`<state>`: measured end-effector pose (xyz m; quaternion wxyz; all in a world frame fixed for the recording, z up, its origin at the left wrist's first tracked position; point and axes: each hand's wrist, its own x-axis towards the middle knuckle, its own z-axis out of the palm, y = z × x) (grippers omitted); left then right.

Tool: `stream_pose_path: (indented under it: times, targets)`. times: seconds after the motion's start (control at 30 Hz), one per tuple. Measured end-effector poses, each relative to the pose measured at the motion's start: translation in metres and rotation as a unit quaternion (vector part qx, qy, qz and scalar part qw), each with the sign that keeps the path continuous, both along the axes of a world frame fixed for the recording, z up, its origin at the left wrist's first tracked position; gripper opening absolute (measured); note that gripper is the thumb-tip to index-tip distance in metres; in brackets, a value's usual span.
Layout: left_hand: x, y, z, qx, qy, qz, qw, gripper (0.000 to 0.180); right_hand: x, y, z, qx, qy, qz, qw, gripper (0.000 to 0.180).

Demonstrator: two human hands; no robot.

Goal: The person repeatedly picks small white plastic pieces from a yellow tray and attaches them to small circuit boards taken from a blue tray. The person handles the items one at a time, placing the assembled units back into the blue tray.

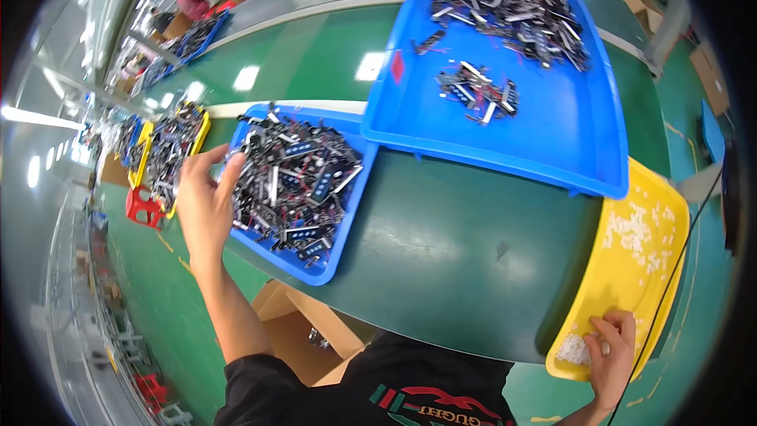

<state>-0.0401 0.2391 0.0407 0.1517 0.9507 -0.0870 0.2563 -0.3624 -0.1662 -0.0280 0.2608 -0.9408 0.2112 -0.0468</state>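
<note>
My left hand is at the left rim of a blue tray heaped with small black-and-silver electronic parts. Its thumb and forefinger are apart, with nothing visible between them. My right hand reaches into the near end of a yellow tray, fingers curved and thumb apart from the forefinger. Beside its fingertips lies a small pile of tiny white pieces. More white pieces are scattered over the tray's far half. Whether a tiny piece sits under the right fingers is hidden.
A larger blue tray holds a big heap and a smaller cluster of similar parts. Below the green table stands an open cardboard box. Farther left are filled yellow trays, a red stool and another person.
</note>
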Motion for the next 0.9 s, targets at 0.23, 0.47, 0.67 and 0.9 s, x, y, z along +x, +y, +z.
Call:
stream_pose_path:
  times: [0.23,0.47,0.67,0.9]
  targets:
    - [-0.031,-0.135,0.0,-0.025,0.04,-0.253,0.966,0.012,0.001,0.004,-0.007,-0.013,-0.015,-0.027,0.999,0.024]
    - [0.025,-0.24,-0.018,0.115,0.054,-0.313,0.941,0.028,-0.011,0.001,-0.004,-0.046,-0.04,-0.047,0.997,0.021]
    - [0.093,-0.26,-0.047,0.118,0.18,-0.249,0.944,0.036,-0.013,0.003,-0.014,-0.009,-0.102,-0.047,0.994,0.019]
    - [0.083,-0.254,-0.045,0.001,0.035,-0.298,0.954,0.019,-0.019,0.002,-0.013,0.0,-0.254,-0.084,0.964,0.024]
